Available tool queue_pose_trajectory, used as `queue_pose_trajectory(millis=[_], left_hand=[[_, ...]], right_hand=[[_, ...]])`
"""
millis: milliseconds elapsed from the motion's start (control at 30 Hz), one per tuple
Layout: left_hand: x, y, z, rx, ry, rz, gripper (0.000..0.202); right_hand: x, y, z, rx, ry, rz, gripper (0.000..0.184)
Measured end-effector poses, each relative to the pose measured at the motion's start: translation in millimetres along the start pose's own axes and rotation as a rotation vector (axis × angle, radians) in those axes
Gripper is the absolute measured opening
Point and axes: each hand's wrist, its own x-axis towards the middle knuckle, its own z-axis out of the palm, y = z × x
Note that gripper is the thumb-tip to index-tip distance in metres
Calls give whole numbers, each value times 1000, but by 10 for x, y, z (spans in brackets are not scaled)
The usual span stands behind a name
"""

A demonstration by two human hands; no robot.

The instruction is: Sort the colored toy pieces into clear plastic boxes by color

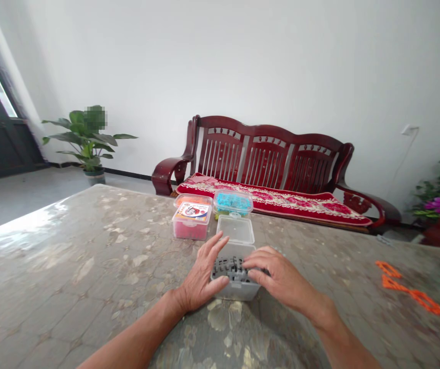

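A small clear plastic box (238, 289) stands on the table in front of me, its hinged lid (236, 229) flipped open away from me. It is filled with grey pieces (230, 267). My left hand (203, 274) cups the box's left side, fingers together along its wall. From the right, my right hand (275, 274) lies over the box with its fingertips on the grey pieces; whether they pinch one I cannot make out.
Beyond the open box stand a clear box of red pieces (191, 217) with a printed lid and a box of blue pieces (232, 203). Orange pieces (410, 289) lie at the table's right. A red wooden bench (269, 171) and potted plants (87, 138) stand behind the patterned table (69, 266).
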Motion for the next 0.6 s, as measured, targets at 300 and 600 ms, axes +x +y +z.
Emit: queue_pose_trajectory(millis=[300, 600], left_hand=[[0, -13, 7, 1, -5, 1, 78], [-1, -18, 10, -4, -1, -1, 78]], right_hand=[[19, -16, 74, -71, 4, -53, 19], [23, -52, 124, 64, 48, -67, 15]])
